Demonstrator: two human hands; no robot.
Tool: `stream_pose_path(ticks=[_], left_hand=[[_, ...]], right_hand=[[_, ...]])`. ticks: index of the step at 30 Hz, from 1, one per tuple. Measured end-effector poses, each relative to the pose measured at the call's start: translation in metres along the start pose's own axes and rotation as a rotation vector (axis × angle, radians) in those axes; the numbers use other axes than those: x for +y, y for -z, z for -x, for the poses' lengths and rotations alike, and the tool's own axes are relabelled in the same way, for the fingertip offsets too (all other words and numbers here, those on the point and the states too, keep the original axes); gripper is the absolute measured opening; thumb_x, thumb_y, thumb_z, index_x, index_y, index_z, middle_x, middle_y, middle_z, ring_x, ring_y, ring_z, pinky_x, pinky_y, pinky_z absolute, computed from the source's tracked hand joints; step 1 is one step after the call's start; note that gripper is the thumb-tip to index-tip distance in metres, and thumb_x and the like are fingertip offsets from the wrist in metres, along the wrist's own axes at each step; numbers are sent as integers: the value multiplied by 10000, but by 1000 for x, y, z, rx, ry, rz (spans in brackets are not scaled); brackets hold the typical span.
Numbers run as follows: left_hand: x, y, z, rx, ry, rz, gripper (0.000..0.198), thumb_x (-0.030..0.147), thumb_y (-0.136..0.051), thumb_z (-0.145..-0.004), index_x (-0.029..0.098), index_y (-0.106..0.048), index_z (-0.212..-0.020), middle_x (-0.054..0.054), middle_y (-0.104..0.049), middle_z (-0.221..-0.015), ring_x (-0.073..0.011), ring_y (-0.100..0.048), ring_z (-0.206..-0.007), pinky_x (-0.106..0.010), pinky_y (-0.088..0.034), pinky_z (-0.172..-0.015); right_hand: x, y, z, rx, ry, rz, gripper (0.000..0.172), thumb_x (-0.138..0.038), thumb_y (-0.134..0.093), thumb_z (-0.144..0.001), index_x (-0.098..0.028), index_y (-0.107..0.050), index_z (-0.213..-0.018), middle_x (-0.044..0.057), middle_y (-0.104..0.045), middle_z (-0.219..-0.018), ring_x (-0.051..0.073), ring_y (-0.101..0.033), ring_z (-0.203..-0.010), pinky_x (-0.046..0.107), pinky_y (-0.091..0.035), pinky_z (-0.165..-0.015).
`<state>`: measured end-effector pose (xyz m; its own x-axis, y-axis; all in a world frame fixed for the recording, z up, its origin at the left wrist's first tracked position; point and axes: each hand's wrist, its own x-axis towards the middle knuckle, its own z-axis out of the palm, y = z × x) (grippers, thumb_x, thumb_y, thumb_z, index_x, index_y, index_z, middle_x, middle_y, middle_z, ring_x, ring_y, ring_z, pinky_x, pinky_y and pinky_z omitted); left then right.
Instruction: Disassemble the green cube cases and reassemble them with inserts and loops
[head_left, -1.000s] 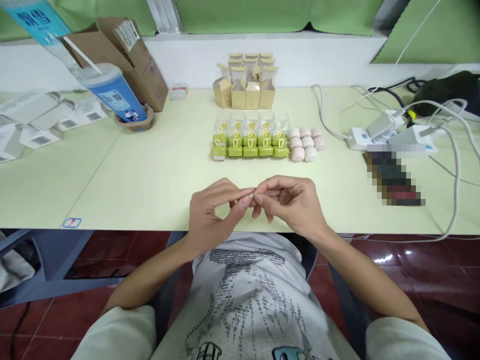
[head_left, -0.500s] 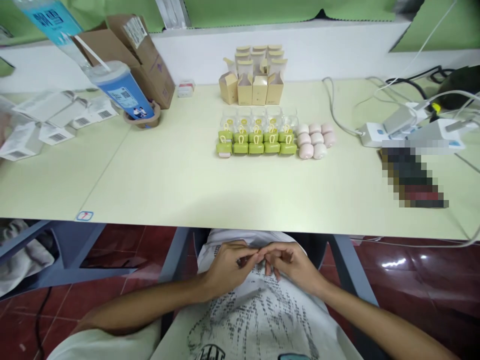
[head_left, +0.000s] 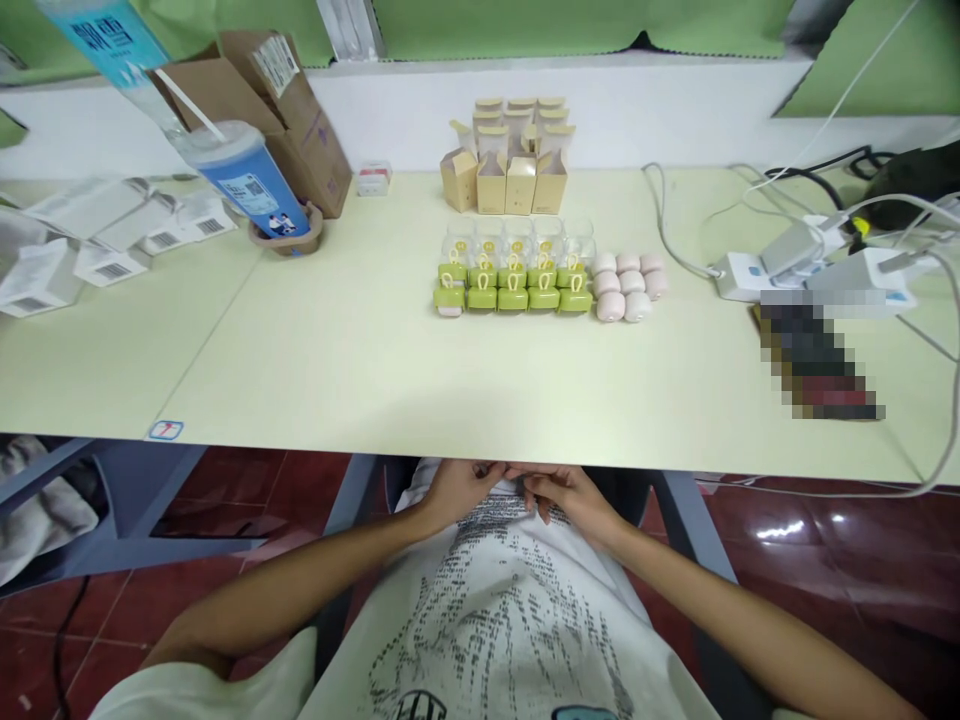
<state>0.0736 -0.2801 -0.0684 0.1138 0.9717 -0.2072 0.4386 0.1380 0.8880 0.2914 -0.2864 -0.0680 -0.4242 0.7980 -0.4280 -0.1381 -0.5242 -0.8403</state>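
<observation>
My left hand (head_left: 466,490) rests at my lap just below the table's front edge, its fingers curled and partly under the edge. My right hand (head_left: 568,497) meets it there, fingertips touching or nearly so, its fingers loosely bent. Whether anything is between the fingers is too small to tell. Beyond them on the table (head_left: 337,380) stand rows of green-lidded clear containers (head_left: 512,297) with pale loops. To their right lies a cluster of pale pink and white round pieces (head_left: 620,285). Open tan boxes (head_left: 505,185) stand behind the containers.
At the left are a blue cup (head_left: 251,185) in a holder, a bottle (head_left: 112,50), a cardboard box (head_left: 315,150) and white boxes (head_left: 112,262). A small box (head_left: 373,179) sits by the wall. Power strips (head_left: 742,275), cables and a blurred item (head_left: 821,365) are at the right.
Both hands have moved forward, up toward the table's edge, which now covers part of the fingers. The view has shifted slightly; the things on the table have stayed put.
</observation>
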Motion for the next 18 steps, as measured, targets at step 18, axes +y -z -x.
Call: stream_pose_path(ticks=[18], left_hand=[[-6,13,-23,88,4,60,312,487,-898,-818,273,-675,-781,-8,-795,-750,-256,-758,-858,-402,-657,-906]], right_hand=[[8,6,-4,-243,-56,38,410,-496,-964,-895,-197,-790,-1115,-8,-680,-857,125,-619,-715,224,-482,-543]])
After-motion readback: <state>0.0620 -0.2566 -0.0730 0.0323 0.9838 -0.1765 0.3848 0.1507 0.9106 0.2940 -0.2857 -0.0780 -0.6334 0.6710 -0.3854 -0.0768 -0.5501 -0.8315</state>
